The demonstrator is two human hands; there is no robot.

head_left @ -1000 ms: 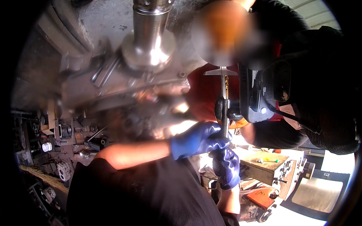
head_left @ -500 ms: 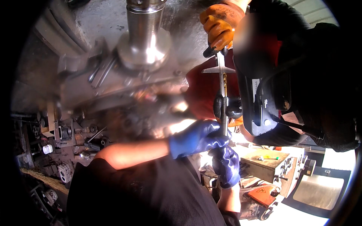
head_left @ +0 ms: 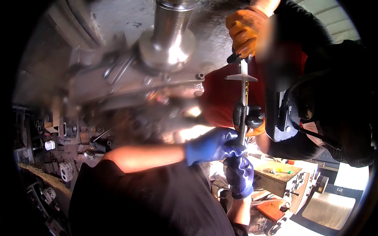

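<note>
A depth caliper [head_left: 244, 92] with a crosspiece near its top stands nearly upright in front of me. My left hand [head_left: 218, 146], in a blue glove, is closed around its lower end. Just below, my right hand [head_left: 239, 177], also in a blue glove, has its fingers curled up against the left; whatever they hold is hidden. A co-worker's orange-gloved hand [head_left: 245, 33] grips the top of the caliper. Black fingertips [head_left: 255, 117] of the co-worker's other glove pinch its middle.
The co-worker in dark clothing [head_left: 327, 98] is close on the right. A shiny metal cylinder on a round flange [head_left: 167, 45] stands at the upper left. Machine parts [head_left: 67, 169] lie at far left. A box-shaped bench [head_left: 277, 177] is at lower right.
The whole view has shifted, so most things sit a little further right. Both my hands and the co-worker's keep nearly the same places on and about the caliper.
</note>
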